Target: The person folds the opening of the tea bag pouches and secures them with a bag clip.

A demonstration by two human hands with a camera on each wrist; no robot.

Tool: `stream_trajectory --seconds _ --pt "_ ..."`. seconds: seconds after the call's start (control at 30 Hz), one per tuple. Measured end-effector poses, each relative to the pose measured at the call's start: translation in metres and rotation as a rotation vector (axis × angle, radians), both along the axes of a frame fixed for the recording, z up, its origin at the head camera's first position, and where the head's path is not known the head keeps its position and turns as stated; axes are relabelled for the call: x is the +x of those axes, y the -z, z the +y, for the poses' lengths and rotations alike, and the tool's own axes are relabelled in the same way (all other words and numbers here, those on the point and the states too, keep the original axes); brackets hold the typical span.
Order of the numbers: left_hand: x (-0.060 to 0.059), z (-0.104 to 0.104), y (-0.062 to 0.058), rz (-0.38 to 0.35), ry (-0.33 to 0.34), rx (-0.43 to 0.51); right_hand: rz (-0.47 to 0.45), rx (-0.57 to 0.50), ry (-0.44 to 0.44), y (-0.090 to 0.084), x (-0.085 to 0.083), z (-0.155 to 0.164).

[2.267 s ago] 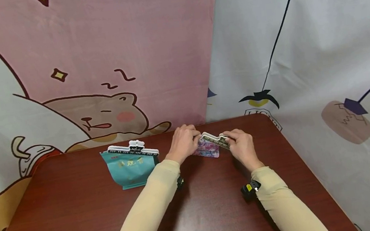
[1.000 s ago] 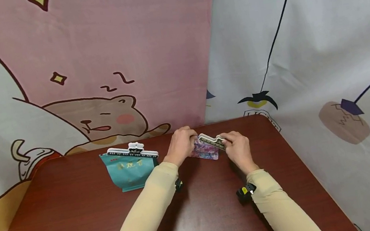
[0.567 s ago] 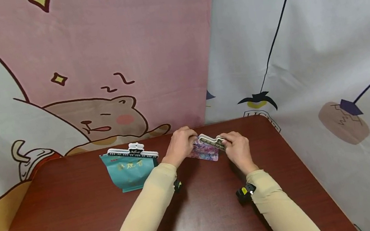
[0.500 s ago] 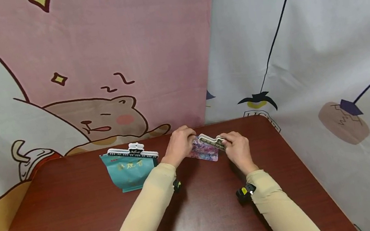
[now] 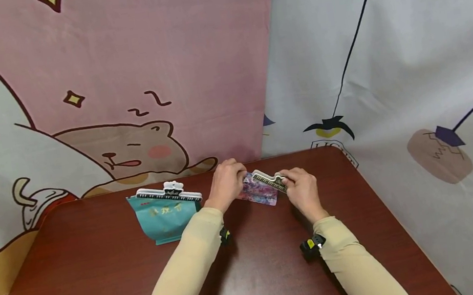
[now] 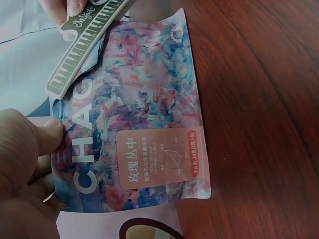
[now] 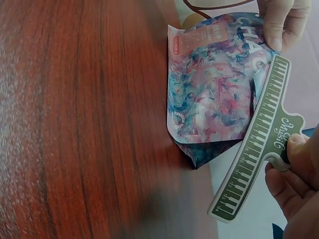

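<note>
A pink-and-blue printed tea pouch (image 6: 144,94) is held by my left hand (image 5: 226,184), whose thumb and fingers pinch its upper edge in the left wrist view. My right hand (image 5: 302,189) grips the handle of a green-and-white bag clip (image 7: 256,144) printed with piano keys. The clip slants across the pouch's top edge, one end close to the left fingers and the other sticking out past the pouch. Whether its jaws bite on the pouch cannot be told. Seen from the right wrist, the pouch's top looks slightly gaping beside the clip.
A teal pouch (image 5: 167,220) with a black-and-white piano-key clip (image 5: 169,193) along its top stands on the brown table (image 5: 102,282), left of my left forearm. A printed cloth (image 5: 209,72) hangs behind the table, and a pale one (image 5: 431,69) on the right.
Both hands have shifted slightly left with the pouch and the clip. More of the pouch shows between the hands than 2.3 seconds ago. The teal pouch stays in place.
</note>
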State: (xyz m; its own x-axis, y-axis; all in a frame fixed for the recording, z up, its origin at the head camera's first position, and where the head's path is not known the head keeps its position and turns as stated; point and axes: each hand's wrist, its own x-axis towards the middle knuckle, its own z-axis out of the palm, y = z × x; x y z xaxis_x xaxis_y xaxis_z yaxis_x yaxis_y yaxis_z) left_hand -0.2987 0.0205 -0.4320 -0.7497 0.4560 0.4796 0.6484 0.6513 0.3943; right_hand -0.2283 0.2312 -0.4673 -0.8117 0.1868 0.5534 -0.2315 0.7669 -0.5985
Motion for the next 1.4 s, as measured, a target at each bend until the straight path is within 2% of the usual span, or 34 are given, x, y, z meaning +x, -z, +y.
stream_trajectory --seconds 0.23,0.57,1.0,1.13,1.4 --pt "0.0033 0.0029 -0.0055 -0.011 0.006 -0.009 0.017 -0.012 0.004 -0.0023 -0.0014 -0.0038" --pt "0.0049 0.0072 -0.0054 -0.039 -0.008 -0.025 0.035 0.001 0.011 -0.0035 -0.0039 -0.0069" --pt "0.0063 0.009 -0.0029 0.016 -0.054 -0.03 0.028 -0.004 0.014 -0.0057 -0.0022 -0.0051" --pt "0.0064 0.0086 -0.0013 -0.02 -0.047 -0.011 0.026 0.004 0.016 -0.0052 -0.0021 -0.0048" --pt "0.0071 0.0066 0.0 -0.146 -0.043 0.05 0.029 0.013 0.02 -0.0034 -0.003 -0.0051"
